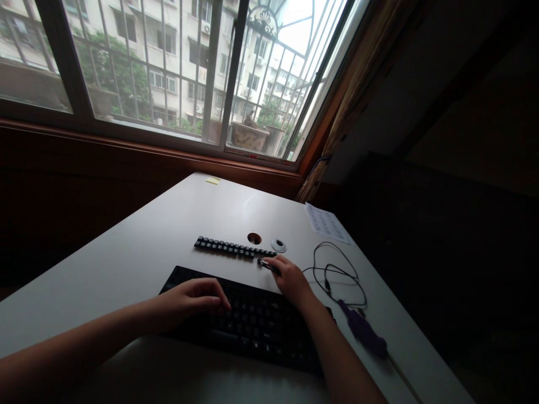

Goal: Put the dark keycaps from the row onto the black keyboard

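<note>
A black keyboard (269, 325) lies on the white table, its lower part in shadow. My left hand (193, 300) rests over the keyboard's left part, fingers loosely bent, with a gap between thumb and forefinger and nothing seen in them. Past the keyboard's far edge, my right hand (290, 278) is closed on a small dark keycap puller (269, 266), which points left. A dark keycap (260, 262) shows at its tip. Just beyond are rows of loose black keycaps (223, 247), lined up side by side; the right hand is close to their right end.
Behind the keycaps are a round cable hole (254, 238) and its grey ring cover (278, 245). To the right lie a coiled black cable (332, 268), a purple power strip (366, 331) and a printed paper (327, 223). Yellow sticky notes (213, 180) sit near the window.
</note>
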Available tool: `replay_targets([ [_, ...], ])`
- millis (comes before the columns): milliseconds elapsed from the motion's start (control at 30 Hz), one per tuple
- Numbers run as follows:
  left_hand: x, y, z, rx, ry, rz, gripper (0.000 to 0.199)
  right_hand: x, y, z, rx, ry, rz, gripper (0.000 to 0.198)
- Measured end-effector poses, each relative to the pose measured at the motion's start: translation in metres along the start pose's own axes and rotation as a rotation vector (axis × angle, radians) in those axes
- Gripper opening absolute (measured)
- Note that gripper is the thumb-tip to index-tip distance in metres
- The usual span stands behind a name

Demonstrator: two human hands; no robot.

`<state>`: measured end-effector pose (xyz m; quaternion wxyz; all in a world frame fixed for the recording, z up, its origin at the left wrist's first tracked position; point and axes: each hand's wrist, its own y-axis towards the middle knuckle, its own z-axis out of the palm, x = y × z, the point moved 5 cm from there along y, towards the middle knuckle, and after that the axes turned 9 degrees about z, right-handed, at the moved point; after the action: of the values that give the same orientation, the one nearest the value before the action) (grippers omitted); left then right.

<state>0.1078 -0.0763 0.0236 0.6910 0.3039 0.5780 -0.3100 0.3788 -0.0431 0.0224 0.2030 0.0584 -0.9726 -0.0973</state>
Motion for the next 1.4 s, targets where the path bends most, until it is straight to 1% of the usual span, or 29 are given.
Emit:
replay_targets([
  [133, -0.006, -0.001, 0.003, 0.005, 0.011, -0.005, 0.021, 0.004, -0.005, 0.006, 0.028, -0.119, 0.020, 0.052],
  [267, -0.010, -0.002, 0.005, 0.007, 0.017, -0.007, 0.022, 0.006, -0.005, 0.008, 0.034, -0.179, 0.046, 0.058],
  [467, -0.004, 0.000, 0.001, 0.012, 0.024, 0.008, 0.021, 0.009, -0.005, 0.008, 0.032, -0.205, 0.040, 0.055],
  [600, -0.002, -0.001, 0.001, 0.014, 0.033, 0.013, 0.021, 0.007, -0.005, 0.008, -0.004, -0.194, 0.058, 0.050],
  [800, -0.005, -0.002, 0.003, 0.011, 0.027, 0.000, 0.022, 0.005, -0.005, 0.008, -0.031, -0.154, 0.076, 0.042],
  [967, -0.004, -0.001, 0.003, 0.020, 0.023, 0.003, 0.021, 0.008, -0.006, 0.006, -0.026, -0.123, 0.073, 0.050],
  [1067, -0.002, 0.000, 0.001, 0.022, 0.033, 0.015, 0.022, 0.007, -0.006, 0.004, -0.040, -0.032, 0.057, 0.052],
  [1200, -0.001, 0.000, 0.001, 0.021, 0.042, 0.008, 0.024, 0.000, -0.003, 0.001, -0.111, 0.142, 0.043, 0.048],
  [1300, -0.002, 0.000, 0.001, 0.019, 0.046, 0.008, 0.025, -0.005, -0.001, 0.002, -0.132, 0.183, 0.002, 0.042],
  [1400, -0.002, 0.000, 0.002, 0.021, 0.047, -0.002, 0.025, -0.009, 0.001, 0.008, -0.116, 0.189, -0.015, 0.041],
])
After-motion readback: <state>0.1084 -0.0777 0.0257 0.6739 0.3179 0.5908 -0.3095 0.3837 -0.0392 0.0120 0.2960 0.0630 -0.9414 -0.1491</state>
